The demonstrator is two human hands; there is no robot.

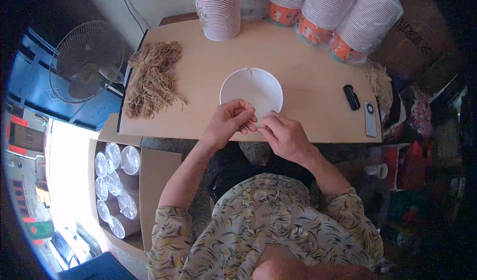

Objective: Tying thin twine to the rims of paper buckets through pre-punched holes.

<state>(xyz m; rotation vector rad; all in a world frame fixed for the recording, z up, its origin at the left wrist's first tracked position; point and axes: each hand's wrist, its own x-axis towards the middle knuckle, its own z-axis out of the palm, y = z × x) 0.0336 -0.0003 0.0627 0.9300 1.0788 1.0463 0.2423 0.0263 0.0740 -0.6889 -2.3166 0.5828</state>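
Observation:
Over the near edge of the table, my left hand (pixel 231 122) and my right hand (pixel 287 136) come close together with their fingertips pinched. Whatever is between their fingers is too small to make out. Just beyond both hands stands a round white paper tub (pixel 238 89), its mouth facing up. A short tan strand (pixel 250 72) lies at its far rim. To the left, a loose heap of tan twine strands (pixel 153 81) spreads over the table.
The table (pixel 308 96) bears a tall stack of white tubs (pixel 217 9) and several plastic-wrapped stacks (pixel 330 17) at the back. A black object (pixel 351 97) and a phone (pixel 370 118) lie right. A fan (pixel 87 61) stands left, above a carton (pixel 159 180) of plastic-wrapped tubs.

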